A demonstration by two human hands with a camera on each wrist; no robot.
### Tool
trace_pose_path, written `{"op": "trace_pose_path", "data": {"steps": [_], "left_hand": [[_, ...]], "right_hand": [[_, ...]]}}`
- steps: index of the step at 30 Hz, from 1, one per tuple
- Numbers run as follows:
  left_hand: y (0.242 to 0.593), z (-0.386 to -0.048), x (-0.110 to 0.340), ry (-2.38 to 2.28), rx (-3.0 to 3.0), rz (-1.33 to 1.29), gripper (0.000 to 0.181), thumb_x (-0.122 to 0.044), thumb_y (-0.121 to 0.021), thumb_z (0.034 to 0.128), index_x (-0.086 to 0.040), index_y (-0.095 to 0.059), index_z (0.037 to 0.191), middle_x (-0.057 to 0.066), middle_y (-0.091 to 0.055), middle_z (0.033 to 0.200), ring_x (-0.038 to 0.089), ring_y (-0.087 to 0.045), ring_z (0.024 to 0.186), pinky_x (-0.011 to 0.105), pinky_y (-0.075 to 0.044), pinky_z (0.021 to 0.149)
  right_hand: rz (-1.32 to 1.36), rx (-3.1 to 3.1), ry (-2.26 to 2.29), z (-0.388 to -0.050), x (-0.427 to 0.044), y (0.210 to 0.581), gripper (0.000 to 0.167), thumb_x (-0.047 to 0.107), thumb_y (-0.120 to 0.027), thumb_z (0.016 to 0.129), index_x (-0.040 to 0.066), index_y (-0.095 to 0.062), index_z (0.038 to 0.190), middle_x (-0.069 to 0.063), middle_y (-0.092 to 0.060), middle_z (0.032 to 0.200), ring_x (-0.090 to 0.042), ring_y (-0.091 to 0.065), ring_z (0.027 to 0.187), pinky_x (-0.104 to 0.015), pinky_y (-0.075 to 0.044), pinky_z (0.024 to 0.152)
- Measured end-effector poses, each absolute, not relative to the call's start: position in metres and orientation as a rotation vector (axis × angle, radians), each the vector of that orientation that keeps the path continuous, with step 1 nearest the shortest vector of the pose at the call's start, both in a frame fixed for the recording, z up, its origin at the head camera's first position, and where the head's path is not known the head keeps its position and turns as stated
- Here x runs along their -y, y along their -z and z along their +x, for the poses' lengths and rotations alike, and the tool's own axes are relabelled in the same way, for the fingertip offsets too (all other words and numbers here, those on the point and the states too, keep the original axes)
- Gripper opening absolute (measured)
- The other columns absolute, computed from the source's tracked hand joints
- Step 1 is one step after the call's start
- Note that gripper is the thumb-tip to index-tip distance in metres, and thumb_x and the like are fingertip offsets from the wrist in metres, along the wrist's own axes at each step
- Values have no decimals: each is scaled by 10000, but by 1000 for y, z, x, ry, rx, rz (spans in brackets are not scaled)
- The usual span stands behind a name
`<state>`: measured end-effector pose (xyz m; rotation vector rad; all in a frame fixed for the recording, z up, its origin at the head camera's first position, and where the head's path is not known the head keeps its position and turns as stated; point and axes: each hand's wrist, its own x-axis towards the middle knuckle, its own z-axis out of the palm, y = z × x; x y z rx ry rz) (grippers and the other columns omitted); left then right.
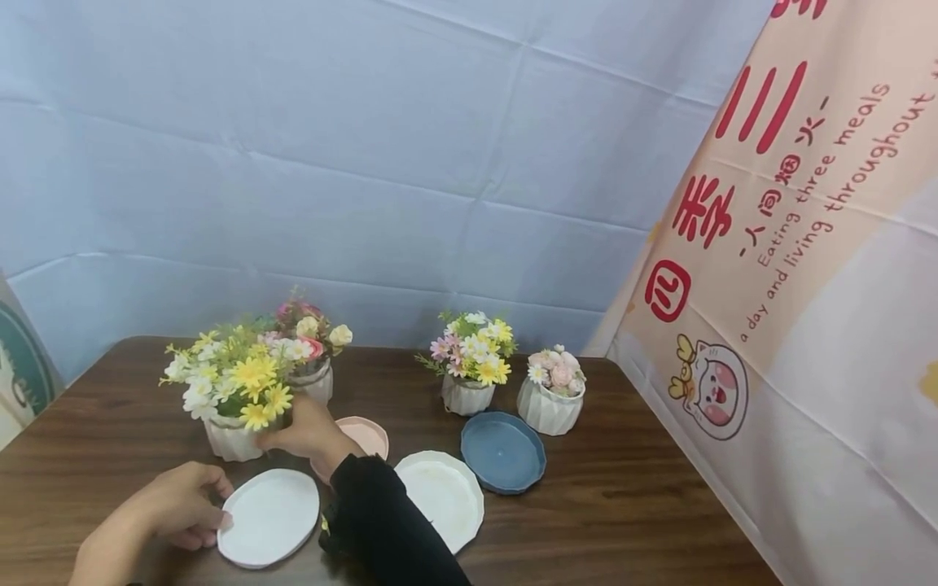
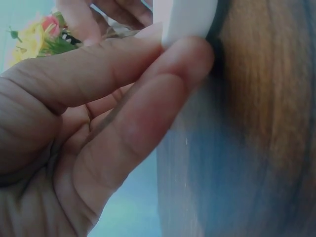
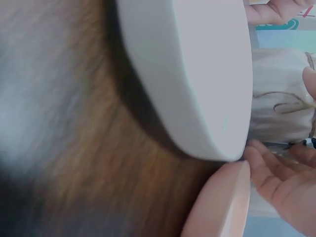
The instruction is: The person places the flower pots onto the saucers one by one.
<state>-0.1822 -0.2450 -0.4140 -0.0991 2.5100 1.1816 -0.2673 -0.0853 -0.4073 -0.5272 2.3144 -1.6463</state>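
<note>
My left hand [image 1: 172, 505] pinches the left edge of a white oval saucer [image 1: 269, 519] between thumb and fingers; the left wrist view shows the saucer's rim [image 2: 187, 22] up close at the fingertips. Behind that saucer stands a white ribbed flowerpot [image 1: 233, 439] with yellow and white artificial flowers [image 1: 234, 378]. My right hand [image 1: 311, 431] grips this pot at its right side. In the right wrist view the pot [image 3: 279, 94] has a twine bow, with the thumb and fingers about it. A pink saucer [image 1: 366, 437] lies partly under the right forearm.
A second pot with red and cream flowers [image 1: 311, 334] stands behind the right hand. Farther right are a pot of mixed daisies [image 1: 472, 350] and a pot of pale pink roses [image 1: 553, 407]. A white scalloped saucer [image 1: 443, 496] and a blue saucer [image 1: 503, 452] lie before them.
</note>
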Motion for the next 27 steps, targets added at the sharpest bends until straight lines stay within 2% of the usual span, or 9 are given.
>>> {"op": "trace_pose_path", "data": {"steps": [2,7,9,16,27], "left_hand": [[415,-182,244,-1186,-2504,-107,191,16,-709,756,5,-600,913,96,-565,659,195,-606,584,351,-540,540],[416,-182,243,-1188,-2485,-124,182,15,-707,756,4,-609,908,96,-573,645,190,-604,578,342,-540,539],[416,-183,242,-1182,-2488,-119,178,14,-703,760,6,-611,913,94,-572,650,188,-604,579,341,-540,539],[414,-183,243,-1162,-2498,-122,165,15,-701,761,2,-612,899,90,-571,650,184,-604,575,337,-540,538],[413,-183,245,-1201,-2485,-116,165,25,-694,750,3,-607,889,97,-563,668,193,-604,582,350,-540,543]], "right_hand": [[-543,-2324,1628,-268,86,407,578,13,-801,692,311,-604,1146,201,-556,1035,-9,-506,994,-257,-412,886],[-562,-2408,1496,-270,88,402,513,113,-810,711,292,-618,1151,204,-573,998,-2,-535,878,-233,-452,780],[-627,-2461,1442,-271,89,399,538,152,-815,711,289,-604,1186,206,-576,1020,9,-538,868,-212,-450,771],[-728,-2584,1394,-275,95,396,621,221,-834,692,303,-568,1247,209,-563,1117,22,-525,987,-203,-427,835],[-720,-2657,1287,-279,100,401,647,286,-848,665,314,-570,1248,204,-557,1146,10,-527,1004,-202,-440,814]]}}
